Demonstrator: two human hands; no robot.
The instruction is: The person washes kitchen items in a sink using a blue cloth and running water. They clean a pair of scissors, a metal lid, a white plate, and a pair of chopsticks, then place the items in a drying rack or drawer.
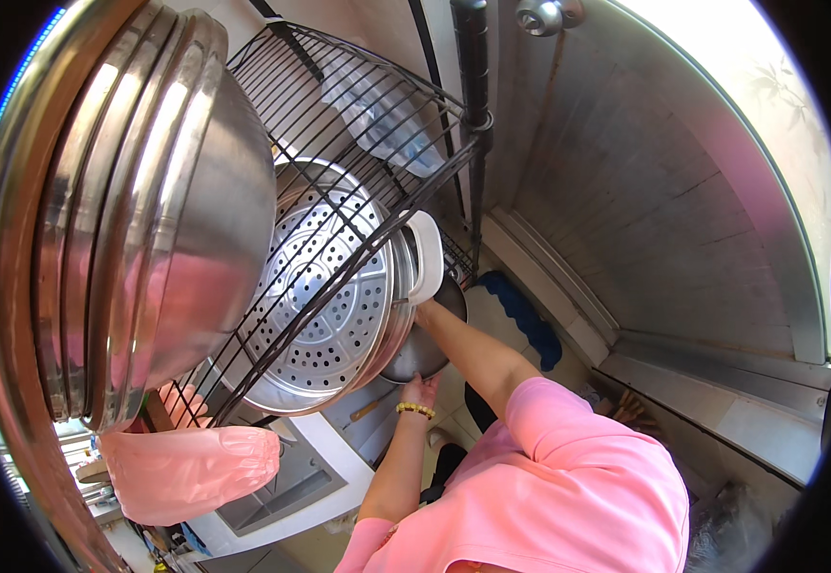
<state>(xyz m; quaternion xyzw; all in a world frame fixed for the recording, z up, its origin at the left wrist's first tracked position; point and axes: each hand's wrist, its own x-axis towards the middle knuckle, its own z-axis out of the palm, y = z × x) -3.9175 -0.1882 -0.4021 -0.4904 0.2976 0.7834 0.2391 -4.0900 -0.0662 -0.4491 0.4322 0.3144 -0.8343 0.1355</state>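
Observation:
Below the black wire shelf, a dark round metal pan (415, 354) shows partly behind a perforated metal steamer tray. My left hand (422, 388), with a yellow bead bracelet on its wrist, is at the pan's lower rim, fingers against it. My right hand (426, 311) reaches to the pan's upper part; its fingers are mostly hidden by the steamer's pale handle (426, 258), so its grip cannot be told. The steamer tray (365, 308) sits in a large metal pot or basin on the rack, close to both hands.
Large stacked metal bowls (229, 215) stand at left on the wire rack (379, 236). A plastic bag (379, 122) lies behind the wires. A pink rubber glove (193, 469) hangs near the sink (279, 505). A metal door (644, 186) stands at right, a blue cloth (523, 315) on the floor.

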